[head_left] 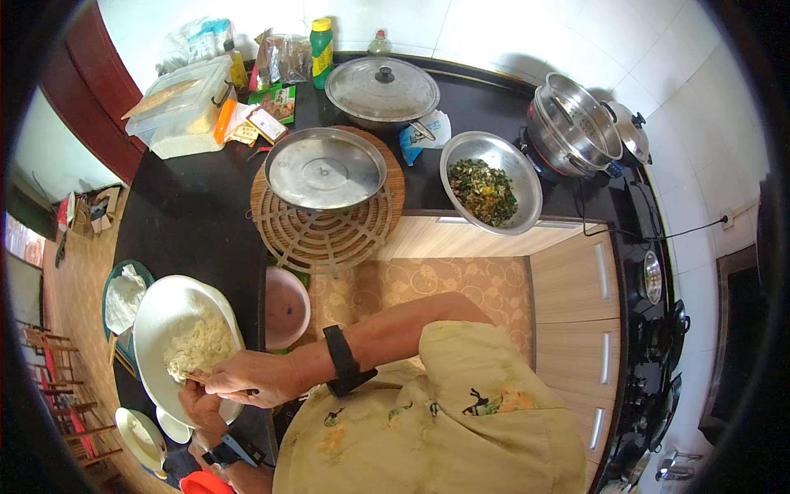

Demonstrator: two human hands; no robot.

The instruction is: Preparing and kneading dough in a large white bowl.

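A large white basin (151, 327) stands at the left counter's edge, with a mound of pale, shaggy dough (200, 346) inside. My right hand (250, 378) grips wooden chopsticks (199, 378) over the basin's near side, their tips at the edge of the dough. My left hand (202, 410) is curled beneath those tips, its fingers touching or very near them. Whether these fingers pinch the chopsticks or a bit of dough is hidden. Behind the basin lies a white cloth (125, 299) on a green tray (110, 278).
A bowl holding white powder (143, 432) and a red container (207, 483) sit near my left forearm. Ahead are a round metal pan (325, 170) on a slatted rack (321, 238), a lidded wok (382, 92) and a steel bowl of chopped greens (482, 192). A pink basin (287, 309) sits below counter level.
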